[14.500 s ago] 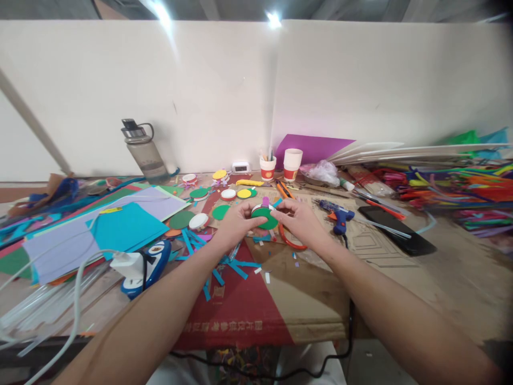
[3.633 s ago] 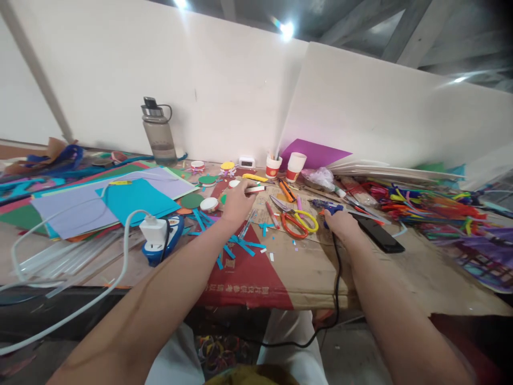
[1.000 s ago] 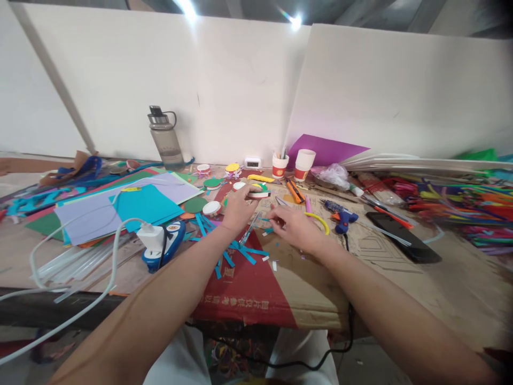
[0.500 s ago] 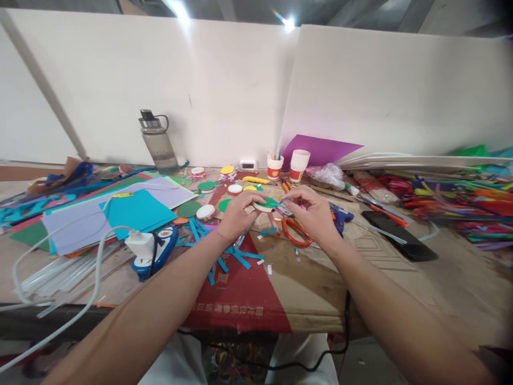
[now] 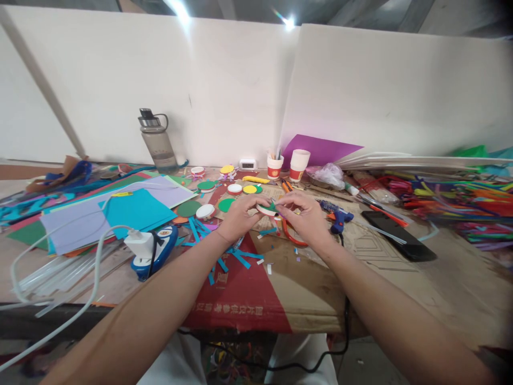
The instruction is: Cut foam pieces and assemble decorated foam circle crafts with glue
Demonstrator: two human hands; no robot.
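Observation:
My left hand [image 5: 238,218] grips a small round disc [image 5: 265,210] with a green top and a white rim, thumb and fingers closed on its left side. My right hand [image 5: 305,215] pinches at the disc's right edge; what its fingertips hold is too small and covered to tell. Partly hidden under that hand lie orange-handled scissors [image 5: 289,233]. Blue paper strips [image 5: 242,258] are scattered below my left hand. Left of it rest a green paper circle [image 5: 226,205] and a white disc [image 5: 206,212]. A blue glue gun [image 5: 340,218] lies right of my right hand.
Coloured paper sheets [image 5: 138,211] and a power strip [image 5: 156,254] with a white plug lie left. A water bottle [image 5: 158,141] and paper cups [image 5: 298,164] stand at the back. Rightward are a phone [image 5: 396,235] and coloured pipe cleaners [image 5: 473,200]. Cardboard [image 5: 316,299] covers the front.
My right hand has shifted slightly left, closer against the disc's edge. The blue piece seen over the disc earlier no longer shows clearly. My left hand keeps its grip.

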